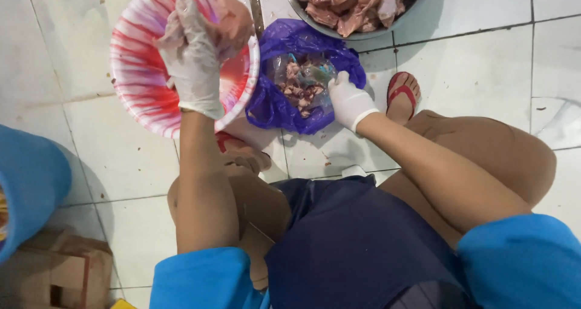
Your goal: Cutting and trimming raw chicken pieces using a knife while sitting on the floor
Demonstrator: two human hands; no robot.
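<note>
My left hand (192, 58), in a white glove, grips a pale piece of raw meat (227, 18) over a pink-and-white striped plastic basin (139, 85). My right hand (348, 100), also gloved, rests on the rim of a clear bag inside a purple plastic bag (275, 106) on the floor. That bag holds small dark meat scraps (302, 90). I am squatting, with both knees in view.
A metal bowl (387, 29) full of raw chicken pieces stands at the top. My feet wear red sandals (400, 91) on the white tiled floor. A blue container (30, 188) and a cardboard box (60, 272) sit at the lower left.
</note>
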